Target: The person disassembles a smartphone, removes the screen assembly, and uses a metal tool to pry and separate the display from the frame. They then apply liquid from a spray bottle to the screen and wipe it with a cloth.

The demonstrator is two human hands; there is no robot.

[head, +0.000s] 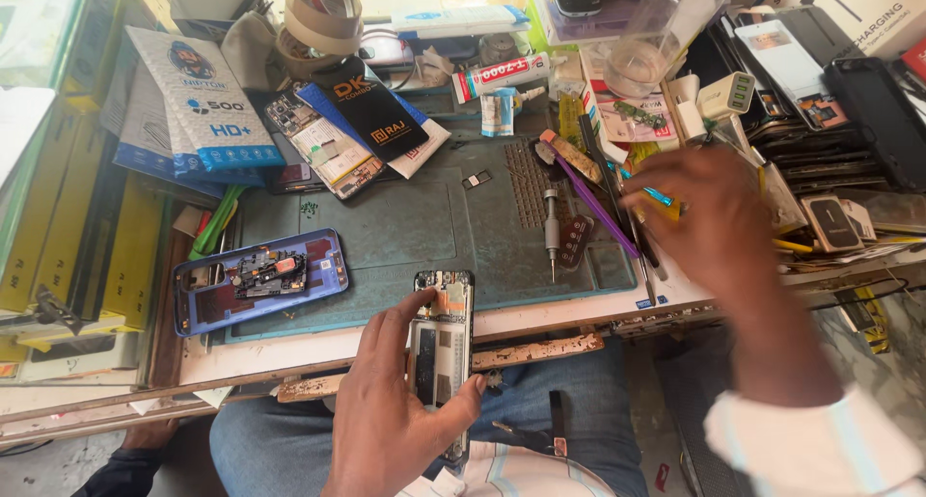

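Observation:
My left hand (pixel 395 410) grips an opened phone (pixel 442 348) with its back cover off, holding it upright over my lap at the front edge of the teal work mat (pixel 405 227). The phone's inner boards and frame face up. My right hand (pixel 709 217), blurred with motion, reaches over a cluster of tools at the mat's right side: a purple pry stick (pixel 598 208), a blue-tipped tool (pixel 656 194) and dark tweezers (pixel 617 208). Whether its fingers hold any of them I cannot make out. A silver screwdriver (pixel 551 229) lies on the mat left of that hand.
A blue phone back shell (pixel 207 299) with a circuit board on it lies at the mat's left. Another opened phone (pixel 323 150), screen-protector packets (pixel 198 102), tape rolls (pixel 323 20), a glue tube (pixel 502 73), a clear cup (pixel 666 25) and stacked phones and chargers (pixel 820 121) crowd the back and right.

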